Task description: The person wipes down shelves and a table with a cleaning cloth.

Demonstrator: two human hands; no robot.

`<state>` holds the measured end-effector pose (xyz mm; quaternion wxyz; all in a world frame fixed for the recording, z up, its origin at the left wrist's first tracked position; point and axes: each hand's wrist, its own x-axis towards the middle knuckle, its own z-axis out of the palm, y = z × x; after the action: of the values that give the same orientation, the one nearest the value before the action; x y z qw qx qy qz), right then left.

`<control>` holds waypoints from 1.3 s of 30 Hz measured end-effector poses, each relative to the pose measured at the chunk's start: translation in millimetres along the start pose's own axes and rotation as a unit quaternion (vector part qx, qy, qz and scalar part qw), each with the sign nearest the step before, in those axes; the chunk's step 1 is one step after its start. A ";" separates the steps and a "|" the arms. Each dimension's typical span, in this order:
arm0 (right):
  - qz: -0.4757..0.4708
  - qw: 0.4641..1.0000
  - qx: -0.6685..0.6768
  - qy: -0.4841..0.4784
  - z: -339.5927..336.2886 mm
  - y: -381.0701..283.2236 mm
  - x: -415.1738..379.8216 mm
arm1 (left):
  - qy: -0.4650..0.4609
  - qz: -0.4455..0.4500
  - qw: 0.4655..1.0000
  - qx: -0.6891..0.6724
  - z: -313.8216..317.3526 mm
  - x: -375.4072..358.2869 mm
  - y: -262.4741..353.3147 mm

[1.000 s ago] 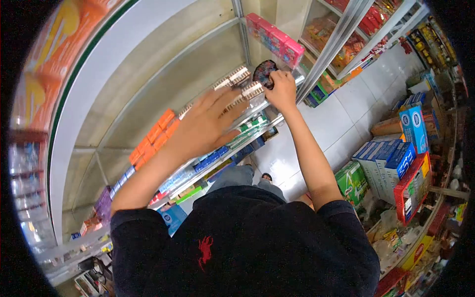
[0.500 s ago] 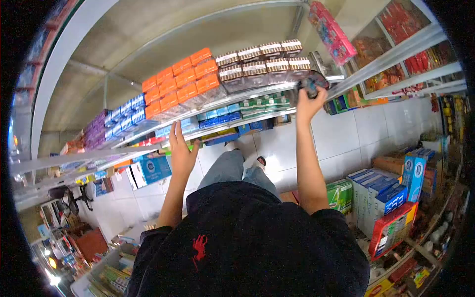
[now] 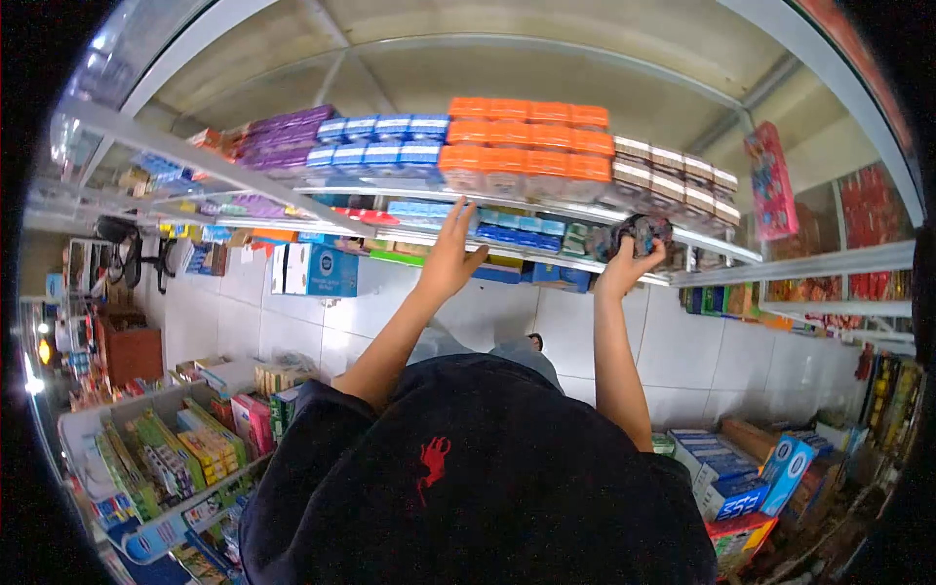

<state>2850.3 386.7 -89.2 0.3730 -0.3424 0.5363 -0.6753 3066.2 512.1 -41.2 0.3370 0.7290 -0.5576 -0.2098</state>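
Note:
My right hand [image 3: 629,270] grips a dark, crumpled cloth [image 3: 612,240] against the front edge of the shelf [image 3: 726,250], below brown-and-white striped boxes [image 3: 673,177]. The cloth has a faint coloured pattern, and the fingers partly hide it. My left hand [image 3: 450,261] lies at the same shelf's front edge with its fingers stretched out, holding nothing. Just above its fingertips are stacked orange boxes [image 3: 526,136]. Blue-and-white boxes [image 3: 375,141] and purple boxes [image 3: 283,138] continue the row to the left.
A lower shelf holds blue packs [image 3: 522,237]. A pink package [image 3: 770,180] stands at the shelf's right end. On the tiled floor [image 3: 390,302] sits a blue carton [image 3: 322,270]. Behind me are a bin of boxed goods [image 3: 83,429] at left and blue-and-white cartons [image 3: 731,478] at right.
The view has swung, so the shelf sits further right. My right hand has slid the cloth leftward along the shelf edge, from the striped boxes' right end. My left hand stays below the orange boxes.

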 end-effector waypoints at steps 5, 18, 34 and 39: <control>0.082 0.995 0.024 -0.058 61.6 8.8 -76.6 | 0.073 0.040 0.996 -0.035 -44.1 -13.4 -45.4; 0.150 0.987 0.047 -0.027 248.8 29.8 -280.0 | 0.205 0.018 0.974 -0.091 -260.2 -45.3 -209.6; -0.246 0.850 -0.104 -0.454 292.8 -131.9 -347.6 | 0.103 0.054 0.965 -0.236 -298.1 6.6 -243.3; -0.688 0.682 0.038 -0.245 363.8 -335.1 -332.3 | 0.131 0.091 0.958 -0.238 -296.0 2.1 -242.1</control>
<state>3280.2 554.7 287.6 -0.0658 -0.7540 0.0125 -0.6534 3431.2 622.8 -13.9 0.5889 0.5951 -0.5058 -0.2077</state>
